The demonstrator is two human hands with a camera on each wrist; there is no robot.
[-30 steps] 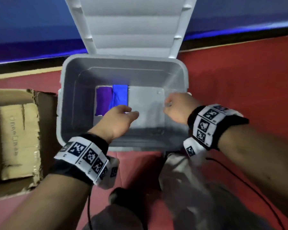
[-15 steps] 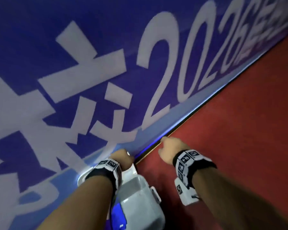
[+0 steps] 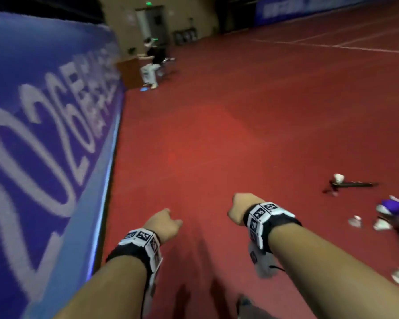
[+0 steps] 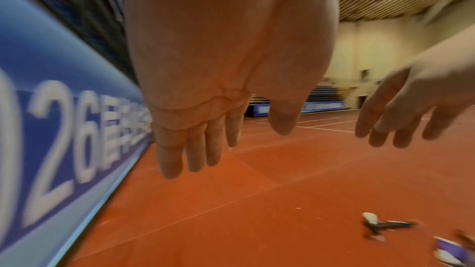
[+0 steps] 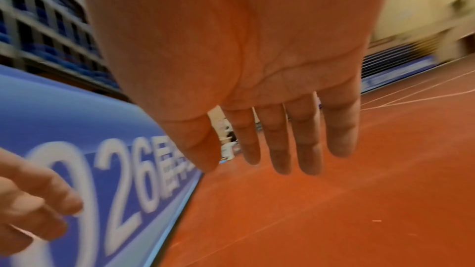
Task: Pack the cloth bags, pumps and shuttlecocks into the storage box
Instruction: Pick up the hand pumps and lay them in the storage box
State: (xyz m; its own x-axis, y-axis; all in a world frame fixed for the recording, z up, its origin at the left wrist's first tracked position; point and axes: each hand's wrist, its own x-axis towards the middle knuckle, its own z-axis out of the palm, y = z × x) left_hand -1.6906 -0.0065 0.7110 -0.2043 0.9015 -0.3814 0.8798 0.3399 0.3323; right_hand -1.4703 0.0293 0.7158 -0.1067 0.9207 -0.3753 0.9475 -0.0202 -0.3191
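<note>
Nothing's held, both hands (image 3: 200, 217) spread and empty over the floor (image 3: 240, 134), so a reach right for the pump (image 3: 352, 184) and shuttlecocks (image 3: 355, 221) looks needed next.

- A red court floor (image 3: 251, 125) with white lines stretches before me.
- At my nine o'clock runs a blue banner (image 3: 39, 125).
- At twelve, a seated person (image 3: 150, 65) by a beige wall (image 3: 124, 21).

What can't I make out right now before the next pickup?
- Storage box: outside every view.
- Purple cloth bag: cut off by the head view's right edge, blurred.
- Pump: motion-blurred, small; details unreadable.
- Shuttlecocks: blurred white shapes; count uncertain.
- Left hand and right hand hold nothing.
</note>
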